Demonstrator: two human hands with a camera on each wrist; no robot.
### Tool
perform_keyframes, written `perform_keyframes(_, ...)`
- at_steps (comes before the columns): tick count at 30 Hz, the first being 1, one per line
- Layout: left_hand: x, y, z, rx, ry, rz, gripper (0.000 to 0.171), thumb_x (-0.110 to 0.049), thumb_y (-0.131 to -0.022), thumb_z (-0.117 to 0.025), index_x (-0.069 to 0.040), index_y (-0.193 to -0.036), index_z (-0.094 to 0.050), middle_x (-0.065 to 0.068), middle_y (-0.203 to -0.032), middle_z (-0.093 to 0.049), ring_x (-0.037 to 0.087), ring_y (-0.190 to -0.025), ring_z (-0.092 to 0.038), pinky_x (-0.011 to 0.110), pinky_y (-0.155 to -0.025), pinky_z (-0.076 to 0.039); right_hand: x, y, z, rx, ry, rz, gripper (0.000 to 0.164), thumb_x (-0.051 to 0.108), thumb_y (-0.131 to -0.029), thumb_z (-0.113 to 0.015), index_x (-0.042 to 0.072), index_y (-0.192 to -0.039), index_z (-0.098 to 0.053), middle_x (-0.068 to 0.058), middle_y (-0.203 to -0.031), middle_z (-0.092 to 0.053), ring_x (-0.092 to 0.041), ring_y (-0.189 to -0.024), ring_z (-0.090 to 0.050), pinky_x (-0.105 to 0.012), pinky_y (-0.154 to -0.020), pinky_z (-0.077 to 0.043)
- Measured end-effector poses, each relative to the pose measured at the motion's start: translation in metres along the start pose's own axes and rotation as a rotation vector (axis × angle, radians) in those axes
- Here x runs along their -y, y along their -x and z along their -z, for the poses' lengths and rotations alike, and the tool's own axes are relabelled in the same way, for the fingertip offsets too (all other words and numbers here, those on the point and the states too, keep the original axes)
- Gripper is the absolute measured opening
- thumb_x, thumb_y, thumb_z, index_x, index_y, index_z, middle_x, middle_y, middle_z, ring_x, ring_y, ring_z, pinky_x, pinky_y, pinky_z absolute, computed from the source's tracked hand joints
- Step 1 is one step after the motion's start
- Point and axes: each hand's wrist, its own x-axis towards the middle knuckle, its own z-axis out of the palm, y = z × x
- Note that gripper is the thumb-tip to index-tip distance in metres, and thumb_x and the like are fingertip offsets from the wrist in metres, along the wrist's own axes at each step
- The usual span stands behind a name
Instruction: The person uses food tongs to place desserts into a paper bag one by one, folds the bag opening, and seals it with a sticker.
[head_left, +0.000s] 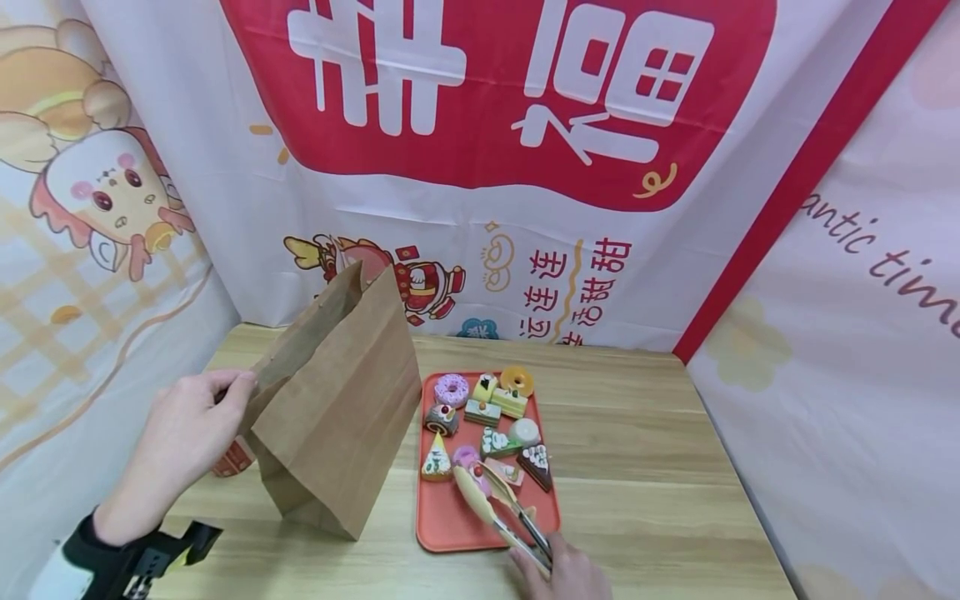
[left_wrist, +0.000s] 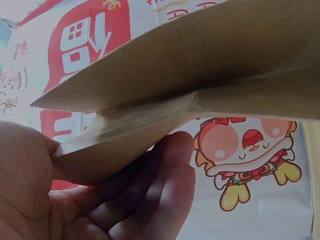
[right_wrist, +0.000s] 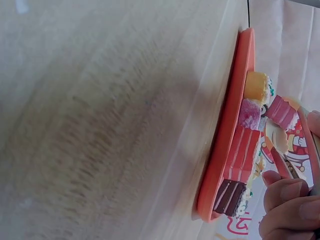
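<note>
A brown paper bag (head_left: 337, 400) stands upright on the left of the table, its mouth spread. My left hand (head_left: 191, 417) pinches the near side of its rim between thumb and fingers, as the left wrist view shows the folded paper (left_wrist: 135, 135) close up. My right hand (head_left: 564, 575) holds tongs (head_left: 517, 533) with pale tips. A small pink layered cake (right_wrist: 282, 112) is at the tong tips, raised over the other pieces. Below lies a red-orange tray (head_left: 450, 529) bearing several toy cakes and doughnuts, among them a brown-sided cake wedge (head_left: 536, 467) and a yellow-edged wedge (head_left: 437, 460).
A purple doughnut (head_left: 452, 390) and an orange ring doughnut (head_left: 517, 381) lie at the tray's far end. Behind the bag's left side a reddish box (head_left: 234, 458) partly shows. Printed cloths hang at the back and sides of the wooden table (head_left: 637, 467).
</note>
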Motion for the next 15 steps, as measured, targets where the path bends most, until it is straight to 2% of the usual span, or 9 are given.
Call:
perform_keyframes(2,0.0,0.001,0.0,0.008,0.001,0.003,0.046,-0.032,-0.106,-0.038,-0.011,-0.067,-0.051,0.001,-0.052,-0.04,0.021,-0.051,-0.04,0.034,-0.05,-0.03,-0.001,-0.001,0.002,0.005,0.003,-0.003,0.054,0.07,-0.082,-0.061,0.016,-0.086,-0.057,0.003,-0.058,-0.041,-0.014,-0.049,-0.039,-0.031,-0.047,-0.028)
perform_keyframes(5,0.0,0.001,0.001,0.02,-0.001,0.009,0.046,-0.033,-0.106,-0.037,-0.011,-0.068,-0.052,0.001,-0.052,-0.04,0.022,-0.05,-0.039,0.034,-0.05,-0.03,-0.004,-0.002,0.002,-0.041,-0.009,0.024,0.053,0.069,-0.083,-0.062,0.016,-0.083,-0.055,0.004,-0.057,-0.039,-0.013,-0.047,-0.037,-0.029,-0.045,-0.027)
perform_keyframes(9,0.0,0.001,0.0,0.023,0.002,0.015,0.046,-0.034,-0.106,-0.037,-0.011,-0.069,-0.052,0.001,-0.052,-0.039,0.022,-0.049,-0.039,0.034,-0.049,-0.03,-0.01,-0.006,0.004,-0.149,-0.029,0.092,0.051,0.065,-0.084,-0.065,0.015,-0.08,-0.054,0.006,-0.055,-0.036,-0.011,-0.045,-0.035,-0.029,-0.042,-0.027)
perform_keyframes(15,0.0,0.0,0.0,0.003,-0.003,0.002,0.044,-0.032,-0.106,-0.039,-0.011,-0.07,-0.055,0.0,-0.054,-0.039,0.021,-0.051,-0.039,0.034,-0.049,-0.03,-0.017,-0.013,0.01,-0.269,-0.054,0.143,0.047,0.057,-0.084,-0.07,0.011,-0.085,-0.061,0.006,-0.055,-0.037,-0.012,-0.046,-0.037,-0.032,-0.041,-0.029)
